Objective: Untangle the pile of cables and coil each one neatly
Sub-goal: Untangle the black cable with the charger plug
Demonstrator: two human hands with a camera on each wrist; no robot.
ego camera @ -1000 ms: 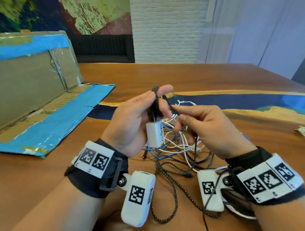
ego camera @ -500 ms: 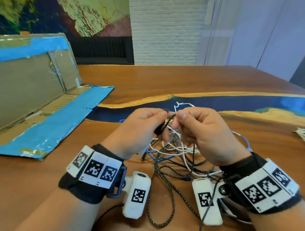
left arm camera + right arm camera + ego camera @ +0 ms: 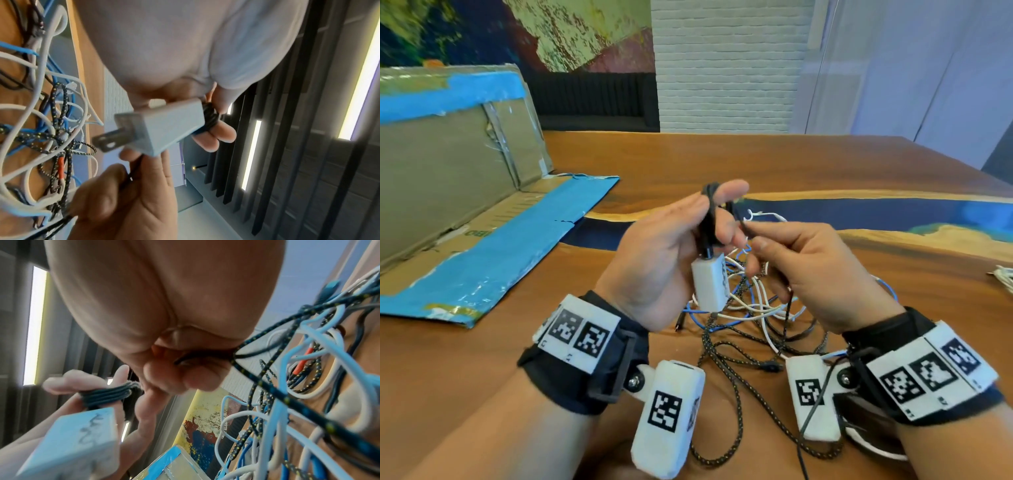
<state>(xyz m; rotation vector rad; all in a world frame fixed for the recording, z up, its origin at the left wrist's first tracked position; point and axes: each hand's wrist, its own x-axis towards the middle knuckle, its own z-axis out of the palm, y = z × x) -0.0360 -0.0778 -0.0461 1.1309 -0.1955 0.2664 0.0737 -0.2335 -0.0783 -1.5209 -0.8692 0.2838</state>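
My left hand (image 3: 722,212) is raised over the table with a black cable coil (image 3: 709,216) wound round its fingers. A white charger plug (image 3: 709,284) hangs from the coil below the palm. In the left wrist view the plug (image 3: 162,126) shows its two prongs, with the coil (image 3: 211,118) behind it. Just right of the left hand, my right hand (image 3: 751,234) pinches the same black cable's loose strand (image 3: 787,308). That strand runs down into the tangled pile (image 3: 750,308) of white, blue and braided cables. The right wrist view shows the pinch (image 3: 191,369) and the coil (image 3: 107,395).
An opened cardboard box (image 3: 465,205) with blue tape lies at the left. The wooden table (image 3: 688,161) has a blue resin band. A braided black-and-yellow cable (image 3: 736,411) loops toward the front edge. A pale cable bundle (image 3: 1003,277) sits at the far right.
Half a second ago both hands were lowered and close together over the pile. The left hand has since risen and turned palm-up, and the right hand has drawn apart with the strand.
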